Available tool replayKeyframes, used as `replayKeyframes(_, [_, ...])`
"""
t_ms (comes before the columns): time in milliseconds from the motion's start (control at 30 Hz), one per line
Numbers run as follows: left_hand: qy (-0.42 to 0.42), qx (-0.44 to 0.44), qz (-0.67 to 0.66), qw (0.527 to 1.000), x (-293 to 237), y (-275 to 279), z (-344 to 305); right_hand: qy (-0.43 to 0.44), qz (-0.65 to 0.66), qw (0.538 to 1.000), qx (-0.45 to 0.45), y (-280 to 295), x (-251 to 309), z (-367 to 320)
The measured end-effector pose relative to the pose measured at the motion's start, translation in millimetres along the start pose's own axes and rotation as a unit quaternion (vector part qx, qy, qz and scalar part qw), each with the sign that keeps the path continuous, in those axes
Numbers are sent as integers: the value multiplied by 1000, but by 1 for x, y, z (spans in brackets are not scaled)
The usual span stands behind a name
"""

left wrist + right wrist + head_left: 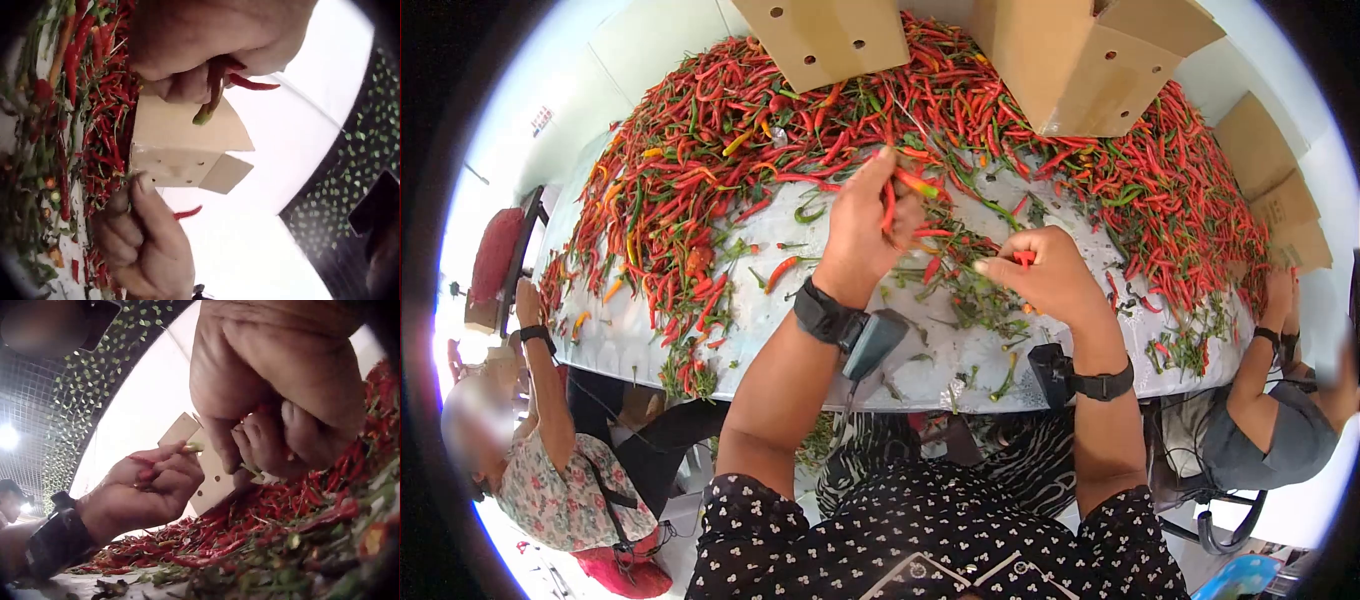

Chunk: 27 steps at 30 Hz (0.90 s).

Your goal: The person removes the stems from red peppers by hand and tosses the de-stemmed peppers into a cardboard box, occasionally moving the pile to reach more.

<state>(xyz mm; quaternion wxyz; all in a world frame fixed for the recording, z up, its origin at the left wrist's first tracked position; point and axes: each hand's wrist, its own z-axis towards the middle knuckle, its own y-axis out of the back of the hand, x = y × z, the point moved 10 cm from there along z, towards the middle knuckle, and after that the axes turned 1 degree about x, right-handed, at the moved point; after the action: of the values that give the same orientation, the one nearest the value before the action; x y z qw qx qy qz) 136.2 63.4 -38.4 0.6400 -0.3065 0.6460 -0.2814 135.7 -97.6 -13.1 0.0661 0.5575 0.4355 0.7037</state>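
Observation:
Above the pile of cut stems and loose chillies, my left hand (868, 228) holds red chillies, one with a yellow-green end (916, 183) sticking out toward the right. In the left wrist view, a brownish chilli with a green tip (214, 94) and a red one (255, 83) poke out of the left hand. My right hand (1050, 275) is curled round a red chilli (1025, 259), its thumb and index finger close together. The right wrist view shows the right hand (275, 394) with red between its fingers and a green stem (253, 472) near the fingertips. The hands are apart.
Large heaps of red chillies (690, 130) cover the back and both sides of the table (750, 345). Two cardboard boxes (825, 45) stand at the back. Green stems and scraps (975, 305) lie near my right hand. One person (570, 480) sits at the left, another (1270, 430) at the right.

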Motion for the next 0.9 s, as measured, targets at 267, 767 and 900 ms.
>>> replayKeyframes(267, [7, 5, -91, 996, 2, 9, 9, 192, -220, 956, 22, -50, 59, 13])
replayKeyframes(767, [52, 11, 187, 981, 13, -11, -4, -55, 477, 877, -10, -11, -7, 16])
replayKeyframes(900, [80, 63, 332, 938, 31, -17, -9, -65, 574, 815, -39, -12, -15, 10])
